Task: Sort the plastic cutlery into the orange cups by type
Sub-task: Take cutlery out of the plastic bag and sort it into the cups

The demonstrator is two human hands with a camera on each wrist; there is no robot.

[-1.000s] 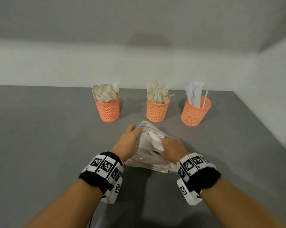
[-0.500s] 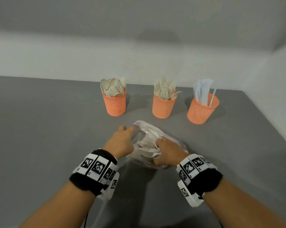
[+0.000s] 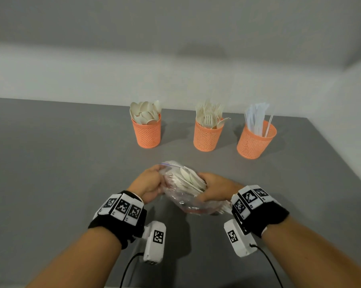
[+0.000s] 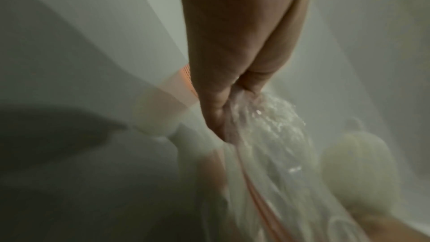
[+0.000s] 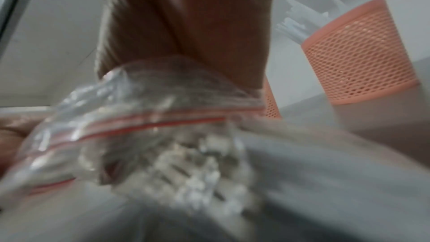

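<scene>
Left grip [image 3: 152,183]: my fingers pinch the left edge of the clear bag [image 3: 181,196].
Right grip [image 3: 215,187]: curled round the bag's right side.
Bag: held between my hands over the grey table [image 3: 51,173], pale cutlery [image 3: 191,179] inside.
Far: three orange cups in a row, spoon cup [image 3: 147,133] left, fork cup [image 3: 206,137] middle, knife cup [image 3: 255,142] right.

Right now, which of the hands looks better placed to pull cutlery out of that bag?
Probably the right hand: it already lies on the cutlery at the bag mouth, while the left hand pinches the bag's edge, holding it.
</scene>
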